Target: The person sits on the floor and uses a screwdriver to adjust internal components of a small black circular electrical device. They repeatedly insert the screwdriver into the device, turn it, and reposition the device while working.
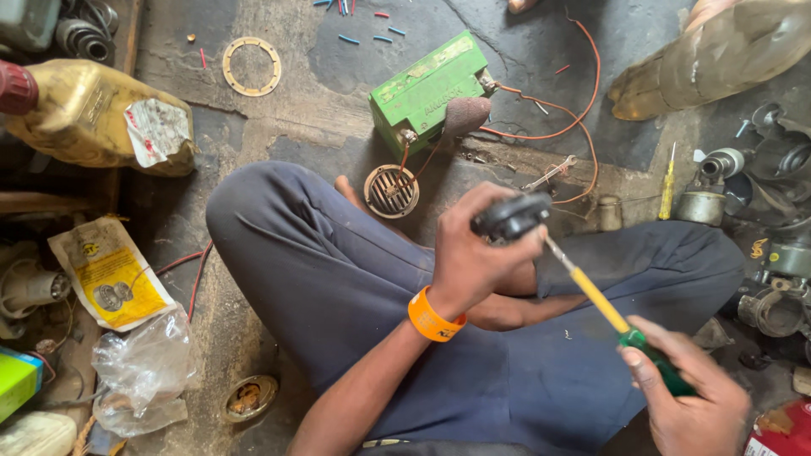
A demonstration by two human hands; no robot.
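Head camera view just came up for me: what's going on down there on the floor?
A person sits cross-legged on a concrete floor. The left hand grips a small black round part, while the right hand holds a yellow-shafted, green-handled screwdriver with its tip at that part. In front of the knees lie a green rectangular battery with orange wires, a round slotted metal horn and a second yellow screwdriver.

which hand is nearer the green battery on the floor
Left. The left hand, holding a small black part, sits just below the green battery. The right hand grips the screwdriver handle much farther off, down at lower right.
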